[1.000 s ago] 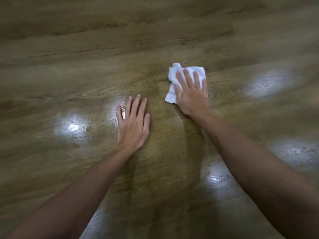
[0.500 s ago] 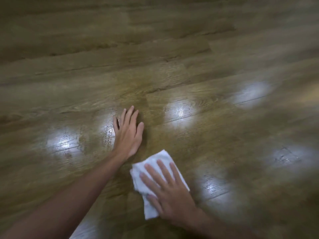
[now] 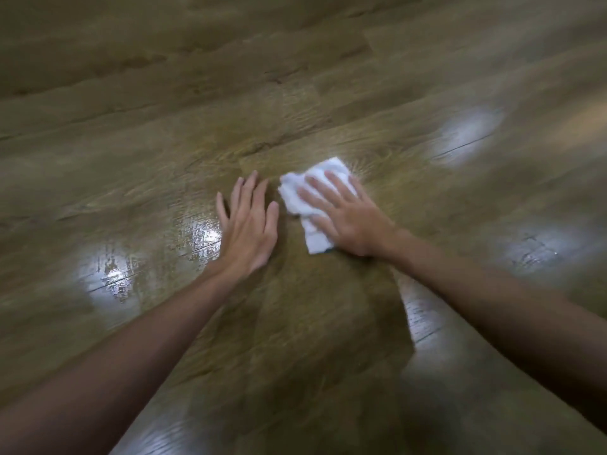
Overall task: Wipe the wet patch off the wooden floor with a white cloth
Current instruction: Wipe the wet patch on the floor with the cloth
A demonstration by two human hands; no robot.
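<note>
While both hands are down on the boards, this is how things lie:

Floor: wooden floor fills the whole view; no edge or corner of it shows, so places are given against the hands.

Cloth: white cloth lies crumpled flat on the floor, just beside the left hand, mostly under the right hand.

Right hand: right hand lies flat on the cloth with fingers straight and spread, pressing it down rather than gripping it.

Left hand: left hand lies flat on bare floor, fingers straight, holding nothing; it looks like a brace.

Wet patch: wet patch shows as broken, speckled glare just left of the left hand; blur hides its true outline.

Progress: wiping seems under way, with the sheen beside the left hand not yet cleared.

Risk, slipping: the bracing palm sits at the rim of the wet sheen, so weight on it could make it slide.

Risk, smearing: a cloth only pressed by flat fingers may bunch or slip out, spreading water instead of lifting it.

Risk, missed area: other glare spots may be lamp reflections, so wet and dry are easily confused.
</note>
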